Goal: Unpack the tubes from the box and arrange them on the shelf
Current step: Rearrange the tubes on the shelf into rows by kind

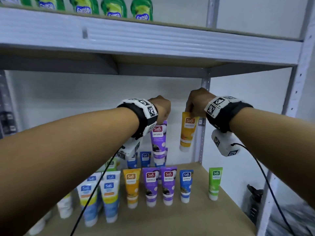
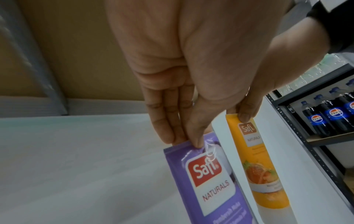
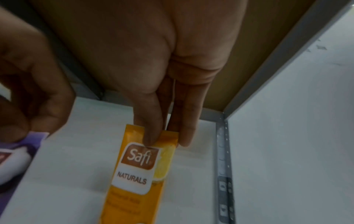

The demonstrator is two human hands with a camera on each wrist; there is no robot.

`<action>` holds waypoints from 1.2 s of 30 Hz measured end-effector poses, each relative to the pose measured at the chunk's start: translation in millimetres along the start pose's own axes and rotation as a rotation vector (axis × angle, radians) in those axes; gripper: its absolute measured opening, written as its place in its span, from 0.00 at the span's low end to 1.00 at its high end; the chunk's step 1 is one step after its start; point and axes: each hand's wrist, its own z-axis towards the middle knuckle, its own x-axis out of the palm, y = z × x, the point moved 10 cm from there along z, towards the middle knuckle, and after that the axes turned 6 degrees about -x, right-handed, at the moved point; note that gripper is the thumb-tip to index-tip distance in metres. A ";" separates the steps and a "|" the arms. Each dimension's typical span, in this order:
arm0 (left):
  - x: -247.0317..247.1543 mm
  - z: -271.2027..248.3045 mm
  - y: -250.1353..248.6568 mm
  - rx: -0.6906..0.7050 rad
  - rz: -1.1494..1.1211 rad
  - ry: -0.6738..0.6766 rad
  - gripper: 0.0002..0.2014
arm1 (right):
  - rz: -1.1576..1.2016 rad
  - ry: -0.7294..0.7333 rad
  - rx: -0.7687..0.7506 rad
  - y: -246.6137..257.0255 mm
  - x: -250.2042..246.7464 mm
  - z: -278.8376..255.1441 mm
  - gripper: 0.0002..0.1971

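Beneath the upper shelf board (image 1: 153, 40), both hands hang tubes in the air above the standing rows. Left hand (image 1: 160, 108) pinches the purple tube (image 1: 158, 142) by its crimped top edge — thumb in front, fingers (image 2: 162, 124) pressed together behind. Right hand (image 1: 197, 103) pinches the orange tube (image 1: 187, 132) likewise — cap down below the fingertips.

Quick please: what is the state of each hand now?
Left hand: pinching the purple tube by its flat top end.
Right hand: pinching the orange tube likewise.

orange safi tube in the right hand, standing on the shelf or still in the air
In the air: the orange Safi tube hangs cap-down from the right hand, above the wooden shelf.
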 end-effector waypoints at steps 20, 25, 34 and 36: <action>102.8 -151.3 52.1 -0.003 -0.091 0.092 0.07 | 0.271 0.129 -0.164 158.7 78.8 -96.6 0.12; 142.1 -164.5 61.9 -0.028 -0.086 0.137 0.08 | 0.309 0.156 -0.162 175.9 114.3 -108.0 0.13; 166.2 -169.4 72.8 -0.060 -0.224 0.111 0.09 | 0.370 0.181 -0.179 194.6 144.5 -117.4 0.13; 168.5 -171.2 77.6 -0.069 -0.299 0.079 0.08 | 0.378 0.180 -0.165 191.0 146.1 -119.4 0.13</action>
